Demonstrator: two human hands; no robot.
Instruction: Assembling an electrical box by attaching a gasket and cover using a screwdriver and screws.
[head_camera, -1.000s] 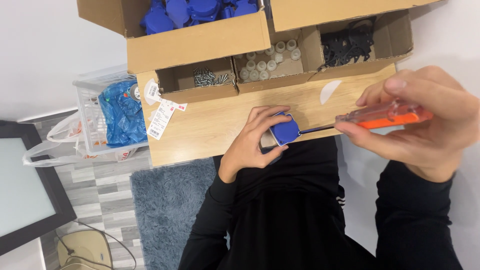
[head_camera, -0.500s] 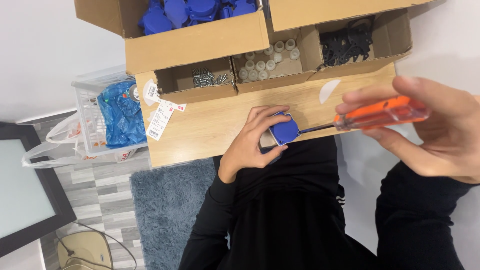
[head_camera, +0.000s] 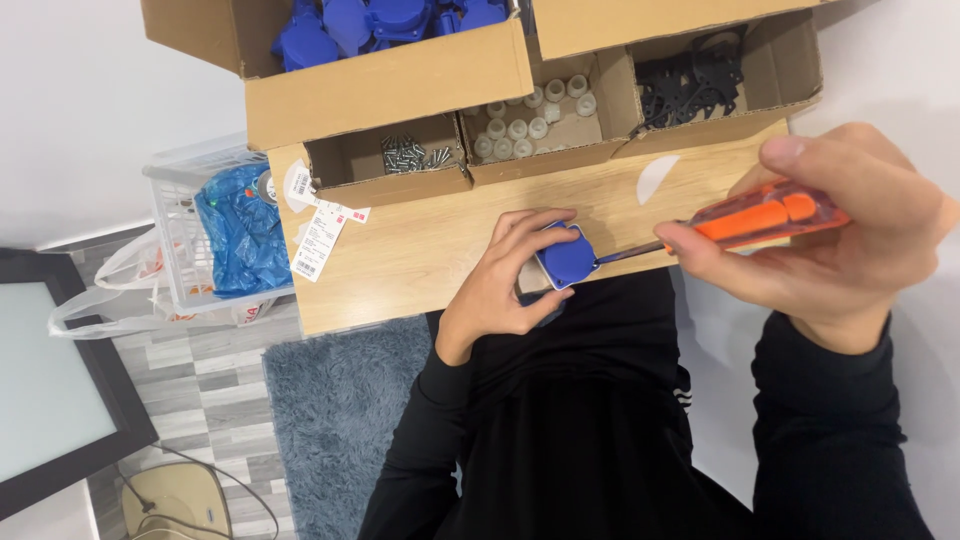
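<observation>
Gripping the blue part (head_camera: 568, 256) in closed left hand (head_camera: 505, 285) fingers, the person is driving a screw with the orange screwdriver (head_camera: 745, 220) clenched in the right hand (head_camera: 840, 240); steady alignment seems needed next.

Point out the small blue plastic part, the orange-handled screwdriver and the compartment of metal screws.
Small blue plastic part (head_camera: 566, 256), head view, top face.
Orange-handled screwdriver (head_camera: 752, 219), head view, handle.
Cardboard compartment of metal screws (head_camera: 392, 186), head view, front wall.
</observation>
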